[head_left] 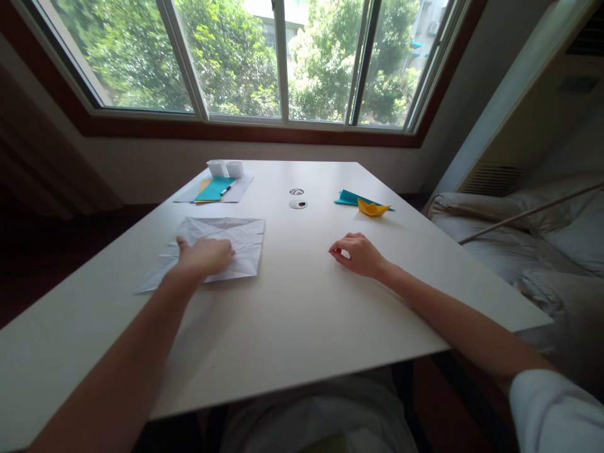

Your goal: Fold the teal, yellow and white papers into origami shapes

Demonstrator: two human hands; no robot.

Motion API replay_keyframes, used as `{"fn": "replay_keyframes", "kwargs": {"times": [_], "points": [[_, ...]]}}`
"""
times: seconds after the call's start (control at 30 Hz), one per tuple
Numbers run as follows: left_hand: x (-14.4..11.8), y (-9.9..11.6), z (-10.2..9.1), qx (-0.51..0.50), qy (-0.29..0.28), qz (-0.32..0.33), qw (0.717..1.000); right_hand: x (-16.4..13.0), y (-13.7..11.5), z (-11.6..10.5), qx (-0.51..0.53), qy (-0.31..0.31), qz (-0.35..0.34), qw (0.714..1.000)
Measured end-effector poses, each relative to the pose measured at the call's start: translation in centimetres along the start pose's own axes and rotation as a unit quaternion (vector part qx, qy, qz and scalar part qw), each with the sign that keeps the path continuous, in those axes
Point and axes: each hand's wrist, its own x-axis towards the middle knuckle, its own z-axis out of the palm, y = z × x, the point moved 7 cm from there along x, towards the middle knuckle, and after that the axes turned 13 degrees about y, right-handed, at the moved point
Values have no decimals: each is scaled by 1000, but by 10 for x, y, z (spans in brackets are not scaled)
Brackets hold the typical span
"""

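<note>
A creased white sheet of paper [236, 242] lies flat on the white table [302, 314], left of the middle. My left hand [204, 257] rests palm down on the sheet's near part, fingers curled. My right hand [358, 253] lies on the bare tabletop to the right, fingers loosely bent and holding nothing. It is well apart from the sheet.
At the far left lie a teal sheet [214, 187] over a white one, with a pen [225, 189] and two small white boxes [225, 168]. A yellow paper boat [372, 207] and teal folded paper [350, 197] sit far right. Two round discs [297, 204] lie mid-table. Bedding [519, 239] lies to the right.
</note>
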Motion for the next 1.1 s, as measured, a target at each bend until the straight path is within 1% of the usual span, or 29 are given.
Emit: {"fn": "replay_keyframes", "kwargs": {"times": [0.17, 0.23, 0.27, 0.33, 0.43, 0.53, 0.6, 0.67, 0.8, 0.87, 1.0, 1.1], "points": [[-21, 77, 2, -45, 13, 139, 989, 0, -5, 0, -3, -5, -8, 1000], [-35, 109, 1, -87, 13, 223, 971, 1, -10, -1, -4, -8, -17, 1000], [-41, 121, 0, -106, 12, 250, 962, 1, -14, -1, -2, -10, -22, 1000], [-54, 140, -2, -126, 15, 287, 950, 1, -20, 0, 4, -23, -31, 999], [-68, 158, -6, -120, 43, 300, 945, -1, -26, 9, 16, -75, -42, 996], [-75, 166, -7, -120, 40, 310, 942, -7, -24, 19, 18, -137, -40, 990], [-74, 164, -5, -129, 13, 323, 937, -10, -18, 23, 16, -169, -21, 985], [-69, 156, 0, -141, -26, 329, 933, -14, -11, 25, 15, -202, 3, 979], [-54, 133, 15, -124, -76, 278, 950, -19, -2, 25, 2, -257, 35, 966], [-51, 131, 20, -114, -74, 261, 956, -19, -1, 24, -20, -263, 39, 964], [-56, 143, 23, -103, -50, 243, 963, -17, -10, 23, -64, -253, 33, 965], [-59, 150, 23, -100, -55, 236, 965, -20, -24, 27, -16, -284, 5, 959]]}}
